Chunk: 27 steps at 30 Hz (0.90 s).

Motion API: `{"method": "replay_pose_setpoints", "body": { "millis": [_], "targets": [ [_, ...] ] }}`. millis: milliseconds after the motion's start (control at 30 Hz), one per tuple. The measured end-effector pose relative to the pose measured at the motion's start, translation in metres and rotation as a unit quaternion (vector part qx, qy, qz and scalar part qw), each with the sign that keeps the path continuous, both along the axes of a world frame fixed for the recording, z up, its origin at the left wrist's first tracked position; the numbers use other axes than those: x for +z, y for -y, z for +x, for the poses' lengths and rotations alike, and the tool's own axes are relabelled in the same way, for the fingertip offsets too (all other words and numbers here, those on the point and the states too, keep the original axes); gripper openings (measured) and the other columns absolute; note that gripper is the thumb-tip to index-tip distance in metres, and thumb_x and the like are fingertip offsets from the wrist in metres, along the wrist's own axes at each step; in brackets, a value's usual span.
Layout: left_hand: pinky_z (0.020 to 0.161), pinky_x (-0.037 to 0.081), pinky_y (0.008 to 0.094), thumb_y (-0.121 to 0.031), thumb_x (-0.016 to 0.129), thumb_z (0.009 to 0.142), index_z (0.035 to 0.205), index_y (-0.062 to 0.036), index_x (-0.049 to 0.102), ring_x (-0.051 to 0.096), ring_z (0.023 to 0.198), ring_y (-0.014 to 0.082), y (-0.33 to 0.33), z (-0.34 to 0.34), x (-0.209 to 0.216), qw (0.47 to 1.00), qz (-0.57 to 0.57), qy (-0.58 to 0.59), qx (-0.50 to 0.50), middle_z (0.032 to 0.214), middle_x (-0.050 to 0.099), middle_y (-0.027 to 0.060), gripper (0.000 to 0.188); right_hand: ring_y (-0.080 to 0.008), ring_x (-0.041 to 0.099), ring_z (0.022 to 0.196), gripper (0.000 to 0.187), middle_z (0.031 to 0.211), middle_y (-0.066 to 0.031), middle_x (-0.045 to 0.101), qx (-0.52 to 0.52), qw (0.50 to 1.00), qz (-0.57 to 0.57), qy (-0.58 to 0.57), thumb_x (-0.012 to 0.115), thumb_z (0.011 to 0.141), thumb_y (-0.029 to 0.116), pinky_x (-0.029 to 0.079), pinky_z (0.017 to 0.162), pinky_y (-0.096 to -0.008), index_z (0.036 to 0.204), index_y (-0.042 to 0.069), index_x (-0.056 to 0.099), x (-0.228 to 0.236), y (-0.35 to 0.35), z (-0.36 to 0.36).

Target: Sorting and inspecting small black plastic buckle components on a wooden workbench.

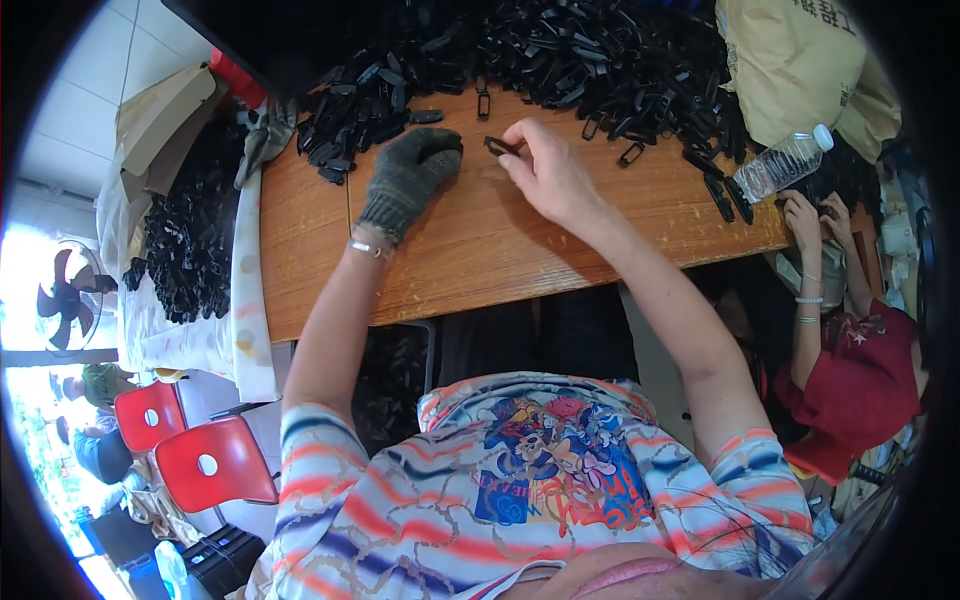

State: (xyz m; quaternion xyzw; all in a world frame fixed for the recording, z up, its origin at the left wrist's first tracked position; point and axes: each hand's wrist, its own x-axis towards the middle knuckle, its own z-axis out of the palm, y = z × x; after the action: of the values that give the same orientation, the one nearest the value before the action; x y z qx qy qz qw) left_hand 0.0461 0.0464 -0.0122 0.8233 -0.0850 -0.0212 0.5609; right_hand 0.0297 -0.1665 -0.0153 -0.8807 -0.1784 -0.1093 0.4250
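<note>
A brown wooden table (450, 270) takes up most of what I see, its surface scuffed along the near edge. Over its far side spreads a big pile of black plastic parts (600, 50), and to the left a second heap (190, 245) of black pieces lies beside an open cardboard box (165, 130). At the right end a co-worker in a dark red top (865, 385) has both hands up near the table's edge. Two red chairs (240, 450) stand off to the left. A tan sack (800, 75) sits at the far right, with a clear plastic bottle (785, 168) lying tilted just on its near side.

Over the middle of the table, the left hand (410, 180), in a dark grey glove, is curled nearly closed; I can't tell whether anything is inside it. Just right of it, the bare right hand (550, 175) pinches one small black piece (497, 146) between thumb and fingers, the piece pointing toward the glove.
</note>
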Motion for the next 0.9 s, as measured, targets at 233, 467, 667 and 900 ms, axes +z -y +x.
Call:
{"method": "replay_pose_setpoints", "body": {
  "millis": [233, 467, 667, 900],
  "targets": [
    [0.06, 0.05, 0.0228, -0.014, 0.07, 0.09, 0.116, -0.0037, 0.069, 0.061, 0.071, 0.008, 0.013, -0.049, 0.019, 0.981, -0.185, -0.053, 0.023, 0.093, 0.071, 0.0035, 0.028, -0.0155, 0.062, 0.067, 0.019, 0.089, -0.0097, 0.066, 0.025, 0.981, 0.191, -0.007, 0.069, 0.088, 0.006, 0.05, 0.062, -0.0298, 0.103, 0.0, 0.059, 0.011, -0.026, -0.03],
    [0.061, 0.051, 0.0222, -0.016, 0.07, 0.091, 0.12, -0.0059, 0.068, 0.063, 0.074, 0.0076, 0.007, -0.062, 0.03, 0.99, -0.136, -0.03, 0.025, 0.097, 0.072, 0.0033, 0.031, -0.0157, 0.063, 0.066, 0.019, 0.094, -0.0095, 0.066, 0.041, 0.986, 0.161, 0.021, 0.071, 0.086, 0.003, 0.05, 0.06, -0.0294, 0.102, 0.001, 0.06, 0.023, -0.032, -0.042],
    [0.063, 0.052, 0.0205, -0.015, 0.068, 0.093, 0.125, -0.0064, 0.066, 0.064, 0.077, 0.0064, 0.013, -0.086, 0.026, 0.987, -0.152, -0.02, 0.04, 0.1, 0.072, 0.0035, 0.034, -0.0195, 0.065, 0.068, 0.022, 0.089, -0.0101, 0.062, 0.033, 0.989, 0.113, 0.094, 0.073, 0.081, -0.001, 0.05, 0.059, -0.0313, 0.099, 0.003, 0.061, 0.015, -0.036, -0.054],
    [0.061, 0.05, 0.0203, -0.016, 0.06, 0.097, 0.125, -0.0029, 0.064, 0.063, 0.075, 0.0067, 0.012, -0.12, 0.014, 0.969, -0.233, -0.034, 0.076, 0.098, 0.07, 0.0038, 0.031, -0.0209, 0.064, 0.068, 0.031, 0.098, -0.0097, 0.06, 0.021, 0.987, 0.114, 0.109, 0.075, 0.079, 0.001, 0.051, 0.061, -0.0326, 0.105, 0.003, 0.059, 0.002, -0.053, -0.088]
  ]
}}
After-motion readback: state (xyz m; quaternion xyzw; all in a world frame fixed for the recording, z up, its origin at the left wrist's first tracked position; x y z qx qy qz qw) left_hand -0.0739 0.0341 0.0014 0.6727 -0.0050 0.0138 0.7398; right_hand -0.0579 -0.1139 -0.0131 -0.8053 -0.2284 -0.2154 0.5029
